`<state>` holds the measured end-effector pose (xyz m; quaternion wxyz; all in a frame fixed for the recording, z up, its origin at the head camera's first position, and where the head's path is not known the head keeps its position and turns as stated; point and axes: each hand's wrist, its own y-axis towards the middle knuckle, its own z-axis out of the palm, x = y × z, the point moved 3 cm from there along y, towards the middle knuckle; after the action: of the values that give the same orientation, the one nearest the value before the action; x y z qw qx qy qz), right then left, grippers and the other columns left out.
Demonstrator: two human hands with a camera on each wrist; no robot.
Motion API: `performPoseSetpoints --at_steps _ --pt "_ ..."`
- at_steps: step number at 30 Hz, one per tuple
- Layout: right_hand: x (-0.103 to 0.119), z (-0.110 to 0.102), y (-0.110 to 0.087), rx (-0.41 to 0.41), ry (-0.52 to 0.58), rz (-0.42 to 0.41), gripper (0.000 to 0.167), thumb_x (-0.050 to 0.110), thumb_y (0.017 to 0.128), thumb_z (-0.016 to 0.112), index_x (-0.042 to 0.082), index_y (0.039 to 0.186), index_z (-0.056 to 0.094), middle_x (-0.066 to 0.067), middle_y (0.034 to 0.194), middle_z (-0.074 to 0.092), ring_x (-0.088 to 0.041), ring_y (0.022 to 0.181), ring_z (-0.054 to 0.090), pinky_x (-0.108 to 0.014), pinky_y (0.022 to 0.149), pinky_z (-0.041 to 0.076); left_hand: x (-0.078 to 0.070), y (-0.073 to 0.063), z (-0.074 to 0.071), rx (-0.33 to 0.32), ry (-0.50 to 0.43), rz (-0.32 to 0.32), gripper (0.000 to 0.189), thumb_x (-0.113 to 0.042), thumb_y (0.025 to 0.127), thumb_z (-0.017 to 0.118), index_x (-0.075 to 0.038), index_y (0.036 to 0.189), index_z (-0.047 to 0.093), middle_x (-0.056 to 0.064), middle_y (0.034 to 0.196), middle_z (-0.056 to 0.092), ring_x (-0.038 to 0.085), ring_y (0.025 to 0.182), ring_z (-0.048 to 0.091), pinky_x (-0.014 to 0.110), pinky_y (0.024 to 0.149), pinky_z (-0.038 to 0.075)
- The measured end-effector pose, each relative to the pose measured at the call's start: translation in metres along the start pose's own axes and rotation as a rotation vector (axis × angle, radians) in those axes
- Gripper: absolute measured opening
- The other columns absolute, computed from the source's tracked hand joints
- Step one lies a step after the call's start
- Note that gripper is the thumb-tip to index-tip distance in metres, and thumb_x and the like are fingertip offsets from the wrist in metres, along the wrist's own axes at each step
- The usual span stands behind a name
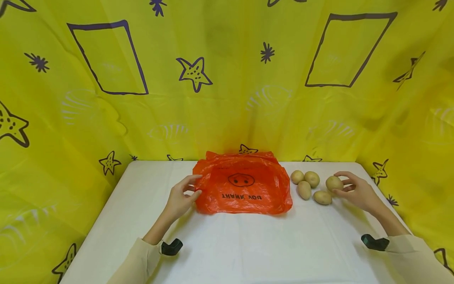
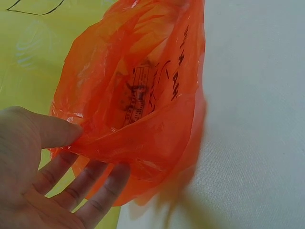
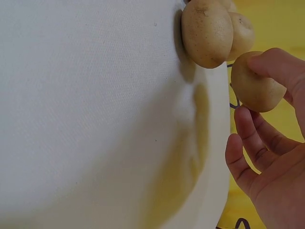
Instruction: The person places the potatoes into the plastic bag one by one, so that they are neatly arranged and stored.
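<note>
A red plastic bag point(image 1: 242, 185) with a pig-nose print and lettering lies on the table, its mouth spread open. At its left edge, my left hand point(image 1: 182, 196) pinches the rim between thumb and fingers; the left wrist view shows the thumb point(image 2: 59, 131) on the film and print inside the bag point(image 2: 162, 138). On the right, my right hand point(image 1: 360, 192) holds a potato point(image 1: 334, 184) between thumb and fingers, seen in the right wrist view as a round potato point(image 3: 257, 83) raised off the table. Several other potatoes point(image 1: 304, 190) lie between the bag and that hand.
The white table point(image 1: 248, 244) ends at a yellow curtain point(image 1: 227, 110) behind and at both sides. A dark device sits on the left wrist point(image 1: 172, 247) and another on the right wrist point(image 1: 374, 242).
</note>
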<state>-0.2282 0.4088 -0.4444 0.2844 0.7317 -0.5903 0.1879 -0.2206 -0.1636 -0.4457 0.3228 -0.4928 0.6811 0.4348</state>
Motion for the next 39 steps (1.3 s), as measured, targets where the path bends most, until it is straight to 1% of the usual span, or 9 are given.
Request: performPoseSetpoints --at_steps 7,15,26,32,39 --pt "0.002 -0.002 -0.004 -0.017 0.003 -0.015 0.052 0.014 0.090 0.080 0.003 0.135 0.056 -0.033 0.112 0.065 0.007 0.079 0.059 -0.025 0.059 0.054 0.000 0.000 -0.001 -0.001 0.005 -0.009 0.043 0.004 0.091 0.073 -0.011 0.131 0.066 0.013 0.112 0.069 0.031 0.097 0.068 0.025 0.073 0.059" --pt "0.007 -0.003 -0.007 -0.010 0.027 -0.029 0.053 0.014 0.090 0.080 0.003 0.136 0.055 -0.030 0.114 0.064 0.007 0.082 0.059 -0.024 0.061 0.054 0.000 0.000 0.000 -0.005 -0.001 0.004 0.044 0.005 0.090 0.073 -0.010 0.131 0.066 0.014 0.111 0.069 0.031 0.096 0.068 0.026 0.072 0.060" --pt "0.024 -0.004 -0.012 -0.022 0.055 -0.081 0.051 0.007 0.088 0.081 0.004 0.132 0.056 -0.031 0.112 0.067 0.004 0.080 0.061 -0.019 0.062 0.053 0.000 0.000 0.000 0.002 -0.022 0.002 0.044 0.005 0.091 0.073 -0.010 0.131 0.066 0.013 0.111 0.069 0.031 0.096 0.068 0.026 0.071 0.060" --pt "0.030 -0.003 -0.014 -0.027 0.041 -0.084 0.053 0.006 0.086 0.082 0.005 0.133 0.056 -0.029 0.112 0.069 0.003 0.081 0.062 -0.015 0.066 0.051 0.001 0.000 0.001 0.004 -0.033 -0.004 0.043 0.005 0.091 0.072 -0.010 0.131 0.066 0.013 0.111 0.069 0.031 0.096 0.068 0.025 0.071 0.059" --pt "0.044 0.000 -0.015 -0.038 0.046 -0.126 0.054 0.003 0.084 0.083 0.006 0.132 0.058 -0.026 0.111 0.069 0.002 0.081 0.064 -0.015 0.066 0.051 0.002 0.000 0.001 0.005 -0.038 0.000 0.043 0.005 0.091 0.072 -0.010 0.131 0.066 0.014 0.110 0.068 0.031 0.095 0.068 0.026 0.070 0.059"
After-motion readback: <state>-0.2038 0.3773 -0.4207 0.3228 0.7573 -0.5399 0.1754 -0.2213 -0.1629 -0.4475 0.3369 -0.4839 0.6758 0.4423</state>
